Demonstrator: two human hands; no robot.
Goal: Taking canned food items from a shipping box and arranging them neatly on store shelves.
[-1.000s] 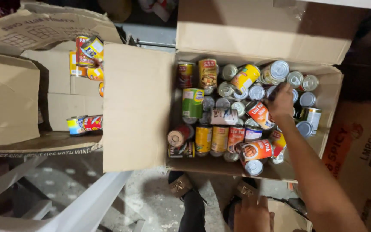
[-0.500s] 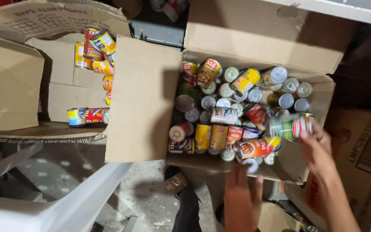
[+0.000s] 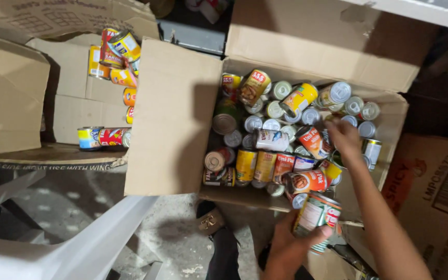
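Item: sorting of tins, pictured mid-transfer.

Left hand [image 3: 289,249]: fingers clenched round a cylindrical metal tin with a green, white and red label [image 3: 316,212], held in the air just outside the near wall of the large open brown cardboard box [image 3: 307,46].

Right hand [image 3: 344,137]: down inside the box near its right wall, fingers curled over the heap of assorted labelled metal tins [image 3: 270,140]; whether they have closed on one I cannot tell.

Step, as judged: one tin is already lifted out while the other hand picks the next. The next move would call for a firm hold on a single tin and a straight lift, since its neighbours lie loose and tilted.

Edges and room: the upright left flap and right wall hem the heap in; the way out is upward or over the low near wall. A second brown cardboard box [image 3: 11,93], to the left, holds a few red and yellow tins [image 3: 114,49] and much free room. Grey speckled floor [image 3: 182,233] lies below.
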